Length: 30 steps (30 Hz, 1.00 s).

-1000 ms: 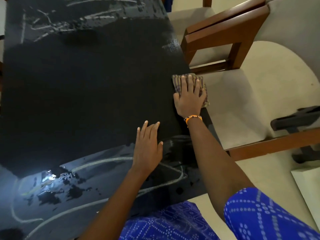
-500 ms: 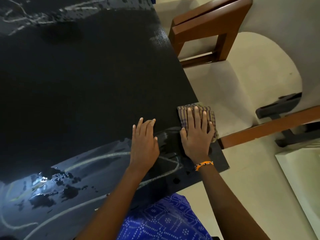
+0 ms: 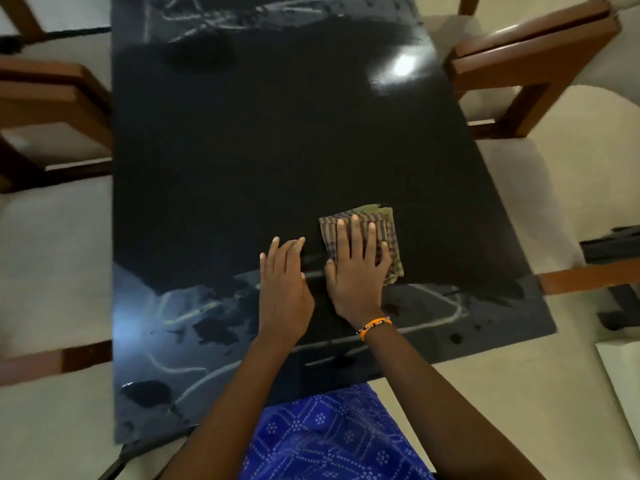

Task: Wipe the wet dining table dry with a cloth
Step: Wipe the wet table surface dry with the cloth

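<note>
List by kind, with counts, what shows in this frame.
Tables: 1, black
Cloths: 1, checked
Hands: 2, left hand, right hand
Bracelets: 1, orange
Wooden chairs: 4
Total: 9

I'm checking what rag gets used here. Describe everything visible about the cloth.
The cloth is a small folded square of woven fabric, striped in dull purple and olive, with layered edges showing at its far corner. It lies flat on the dark table, near the middle. The right hand presses on it with straight, spread fingers, covering much of it.
</note>
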### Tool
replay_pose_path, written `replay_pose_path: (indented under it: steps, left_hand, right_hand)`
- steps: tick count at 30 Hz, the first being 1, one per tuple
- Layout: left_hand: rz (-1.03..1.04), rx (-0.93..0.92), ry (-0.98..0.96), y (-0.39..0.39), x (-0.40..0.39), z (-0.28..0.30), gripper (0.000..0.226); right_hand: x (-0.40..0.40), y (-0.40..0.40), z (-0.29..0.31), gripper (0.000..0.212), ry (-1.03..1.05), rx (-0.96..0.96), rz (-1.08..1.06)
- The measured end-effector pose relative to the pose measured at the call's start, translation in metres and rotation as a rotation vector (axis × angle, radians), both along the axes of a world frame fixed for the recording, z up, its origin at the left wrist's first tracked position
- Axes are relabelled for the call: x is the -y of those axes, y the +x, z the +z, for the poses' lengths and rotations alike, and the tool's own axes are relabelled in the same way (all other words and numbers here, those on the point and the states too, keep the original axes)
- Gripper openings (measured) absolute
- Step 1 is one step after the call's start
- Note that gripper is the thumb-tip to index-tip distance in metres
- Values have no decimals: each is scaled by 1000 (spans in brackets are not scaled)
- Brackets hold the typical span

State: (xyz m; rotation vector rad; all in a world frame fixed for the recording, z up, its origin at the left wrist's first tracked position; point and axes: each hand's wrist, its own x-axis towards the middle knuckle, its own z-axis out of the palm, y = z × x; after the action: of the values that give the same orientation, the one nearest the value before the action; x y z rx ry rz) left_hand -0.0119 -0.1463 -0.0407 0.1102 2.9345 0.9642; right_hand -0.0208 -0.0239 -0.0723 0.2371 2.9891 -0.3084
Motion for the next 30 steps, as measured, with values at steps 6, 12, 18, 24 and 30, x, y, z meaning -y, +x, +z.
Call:
replay_pose_path:
  steps: [6,12,18,24,30]
  left_hand:
    - [228,46,-12,18,107,-1,55]
    - [418,100,-1,42,198,-4,52]
    - [477,134,68,50,235,-16,54]
    - [455,131,252,55,243,-19,49]
    - [495,181,368,65,253,-20,40]
  right_hand:
    - [118,-1,3,68,-52,2,208]
    - [232,5,4,66,-50,-4,513]
    - [250,-54,0,66,-58,-22,699]
    - [270,-135,1,61,12,28,674]
    - [272,-120,6,61,38,-2,676]
